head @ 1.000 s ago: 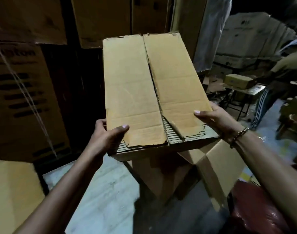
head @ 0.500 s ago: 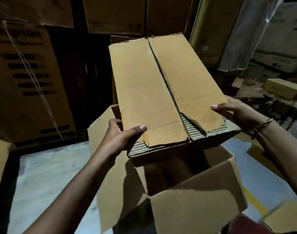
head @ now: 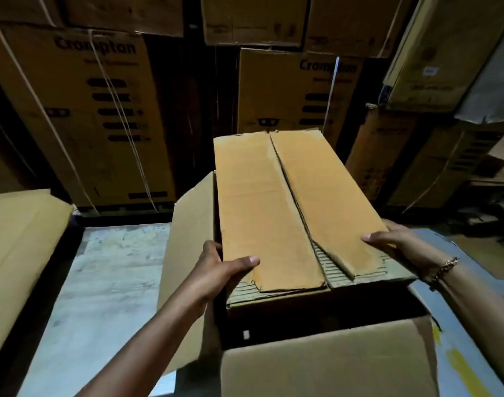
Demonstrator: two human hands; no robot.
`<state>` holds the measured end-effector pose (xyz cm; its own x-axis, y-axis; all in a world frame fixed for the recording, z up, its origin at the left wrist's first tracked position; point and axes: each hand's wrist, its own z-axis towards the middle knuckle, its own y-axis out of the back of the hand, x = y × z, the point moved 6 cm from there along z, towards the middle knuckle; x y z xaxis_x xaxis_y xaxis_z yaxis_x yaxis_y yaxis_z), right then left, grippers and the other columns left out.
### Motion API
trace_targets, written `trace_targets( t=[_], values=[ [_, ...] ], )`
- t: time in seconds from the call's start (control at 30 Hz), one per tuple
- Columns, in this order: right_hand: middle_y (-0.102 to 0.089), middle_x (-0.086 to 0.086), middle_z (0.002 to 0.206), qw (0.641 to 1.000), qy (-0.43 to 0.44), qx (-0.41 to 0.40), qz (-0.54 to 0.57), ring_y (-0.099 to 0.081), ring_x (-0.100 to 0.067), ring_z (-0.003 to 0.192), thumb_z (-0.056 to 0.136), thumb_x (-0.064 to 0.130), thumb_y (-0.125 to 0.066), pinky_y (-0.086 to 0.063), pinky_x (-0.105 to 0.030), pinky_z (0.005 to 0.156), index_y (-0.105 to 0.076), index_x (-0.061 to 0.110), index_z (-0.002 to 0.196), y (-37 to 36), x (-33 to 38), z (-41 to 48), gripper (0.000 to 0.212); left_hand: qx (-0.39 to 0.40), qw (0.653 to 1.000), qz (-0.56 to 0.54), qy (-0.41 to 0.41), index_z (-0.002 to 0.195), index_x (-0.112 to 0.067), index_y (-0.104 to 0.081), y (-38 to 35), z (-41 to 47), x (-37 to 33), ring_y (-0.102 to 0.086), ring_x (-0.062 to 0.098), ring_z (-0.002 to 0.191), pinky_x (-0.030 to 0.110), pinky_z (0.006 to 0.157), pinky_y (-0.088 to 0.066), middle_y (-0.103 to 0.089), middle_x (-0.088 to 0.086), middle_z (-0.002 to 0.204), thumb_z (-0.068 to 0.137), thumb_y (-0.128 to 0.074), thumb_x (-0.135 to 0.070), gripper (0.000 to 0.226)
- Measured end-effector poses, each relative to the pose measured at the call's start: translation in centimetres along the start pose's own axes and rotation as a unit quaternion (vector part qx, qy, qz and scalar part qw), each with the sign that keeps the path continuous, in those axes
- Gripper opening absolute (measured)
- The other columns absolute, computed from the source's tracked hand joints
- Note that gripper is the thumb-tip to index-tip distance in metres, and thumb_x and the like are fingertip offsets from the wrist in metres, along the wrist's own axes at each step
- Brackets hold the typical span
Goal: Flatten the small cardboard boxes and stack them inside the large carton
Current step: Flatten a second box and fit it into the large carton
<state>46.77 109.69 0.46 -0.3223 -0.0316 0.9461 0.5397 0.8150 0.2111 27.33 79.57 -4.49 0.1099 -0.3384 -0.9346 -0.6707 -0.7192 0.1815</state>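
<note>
I grip the small box (head: 288, 207) with both hands, left hand (head: 216, 270) and right hand (head: 399, 247) clamped on its near corners, holding it above the open large carton (head: 325, 365). Still unflattened, I judge; next I must collapse it.

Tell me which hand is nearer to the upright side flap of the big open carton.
Left. The left hand grips the small box at its near left corner, right beside the upright flap. The right hand holds the box's opposite corner, well away from that flap.
</note>
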Motion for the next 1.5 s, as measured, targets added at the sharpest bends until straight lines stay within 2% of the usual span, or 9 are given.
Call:
trace_targets(
  t=[0.2, 0.3, 0.4, 0.6, 0.77, 0.9, 1.07, 1.3, 1.5],
  values=[
    [-0.076, -0.016, 0.106, 0.998, -0.059, 0.003, 0.007, -0.074, -0.019, 0.091, 0.043, 0.033, -0.096, -0.058, -0.024, 0.076, -0.065, 0.004, 0.112, 0.7, -6.0, 2.9, 0.081, 0.006, 0.998, 0.018, 0.057, 0.125, -0.014, -0.039, -2.0, 2.1, 4.1, -0.062, 0.016, 0.103, 0.029, 0.077, -0.050, -0.061, 0.004, 0.117, 0.081, -0.084, -0.034, 0.066],
    [-0.074, -0.021, 0.108, 0.995, -0.092, 0.018, 0.017, -0.072, -0.025, 0.097, 0.074, 0.003, -0.078, -0.056, -0.029, 0.089, -0.066, 0.000, 0.103, 0.2, -8.6, 4.0, 0.032, 0.011, 0.996, 0.029, 0.087, 0.126, -0.014, -0.044, -3.0, 3.1, 6.2, -0.066, 0.018, 0.105, 0.033, 0.086, -0.054, -0.066, 0.004, 0.117, 0.072, -0.089, -0.041, 0.076],
    [-0.073, -0.014, 0.086, 0.994, -0.110, 0.029, 0.009, -0.072, -0.016, 0.078, 0.078, -0.009, -0.070, -0.055, -0.018, 0.068, -0.065, -0.002, 0.088, -0.4, -10.0, 5.3, 0.012, 0.017, 0.994, 0.038, 0.103, 0.134, -0.014, -0.053, -3.4, 5.9, 9.3, -0.070, 0.017, 0.108, 0.041, 0.100, -0.054, -0.073, 0.000, 0.118, 0.044, -0.093, -0.062, 0.109],
    [-0.065, -0.021, 0.095, 0.990, -0.133, 0.026, -0.038, -0.063, -0.024, 0.079, 0.071, -0.006, -0.073, -0.051, -0.016, 0.052, -0.061, -0.012, 0.107, -0.6, -13.1, 7.8, 0.039, 0.006, 0.987, 0.062, 0.147, 0.115, -0.002, -0.066, -6.2, 6.2, 9.3, -0.069, 0.017, 0.087, 0.027, 0.079, -0.055, -0.074, 0.006, 0.098, 0.085, -0.077, -0.005, 0.032],
    [-0.066, -0.011, 0.116, 0.923, -0.176, 0.108, -0.325, -0.064, -0.026, 0.107, 0.070, 0.029, -0.085, -0.053, -0.034, 0.090, -0.055, 0.004, 0.123, -1.8, -16.6, 9.1, 0.066, 0.026, 0.932, 0.309, 0.190, 0.139, -0.003, -0.042, -8.1, 6.9, 10.5, -0.059, 0.023, 0.118, 0.030, 0.097, -0.049, -0.059, 0.008, 0.134, 0.074, -0.085, -0.034, 0.084],
    [-0.017, -0.019, 0.162, 0.872, -0.129, 0.116, -0.457, -0.033, -0.035, 0.145, 0.083, 0.062, -0.067, -0.035, -0.038, 0.114, -0.014, 0.011, 0.156, -3.6, -14.9, 9.4, 0.103, 0.038, 0.880, 0.446, 0.159, 0.160, -0.013, -0.011, -9.4, 6.3, 9.3, -0.025, 0.036, 0.150, 0.044, 0.118, -0.034, -0.009, 0.018, 0.167, 0.080, -0.068, -0.068, 0.112],
    [0.003, -0.011, 0.168, 0.843, -0.077, 0.121, -0.518, -0.021, -0.040, 0.149, 0.074, 0.084, -0.053, -0.032, -0.050, 0.116, -0.002, 0.023, 0.160, -8.0, -12.7, 9.4, 0.117, 0.067, 0.871, 0.475, 0.106, 0.162, -0.024, 0.007, -13.2, 6.3, 7.2, 0.004, 0.035, 0.156, 0.062, 0.120, -0.022, 0.016, 0.010, 0.169, 0.064, -0.063, -0.088, 0.136],
    [-0.039, -0.012, 0.151, 0.840, -0.030, 0.101, -0.533, -0.052, -0.035, 0.123, 0.080, 0.059, -0.062, -0.048, -0.039, 0.094, -0.021, 0.024, 0.152, -7.8, -10.7, 9.1, 0.090, 0.022, 0.882, 0.468, 0.045, 0.163, -0.021, 0.001, -12.4, 5.5, 4.4, -0.030, 0.034, 0.149, 0.046, 0.116, -0.036, -0.002, 0.010, 0.171, 0.094, -0.060, -0.037, 0.094],
    [-0.064, -0.017, 0.122, 0.868, -0.011, 0.012, -0.497, -0.063, -0.036, 0.107, 0.091, 0.032, -0.058, -0.048, -0.033, 0.079, -0.033, 0.024, 0.148, 0.3, -6.5, 8.2, 0.062, -0.008, 0.904, 0.424, 0.052, 0.163, -0.025, -0.003, -10.6, 5.1, 4.1, -0.026, 0.032, 0.151, 0.052, 0.117, -0.032, -0.009, 0.007, 0.170, 0.084, -0.057, -0.075, 0.108]
  ],
)
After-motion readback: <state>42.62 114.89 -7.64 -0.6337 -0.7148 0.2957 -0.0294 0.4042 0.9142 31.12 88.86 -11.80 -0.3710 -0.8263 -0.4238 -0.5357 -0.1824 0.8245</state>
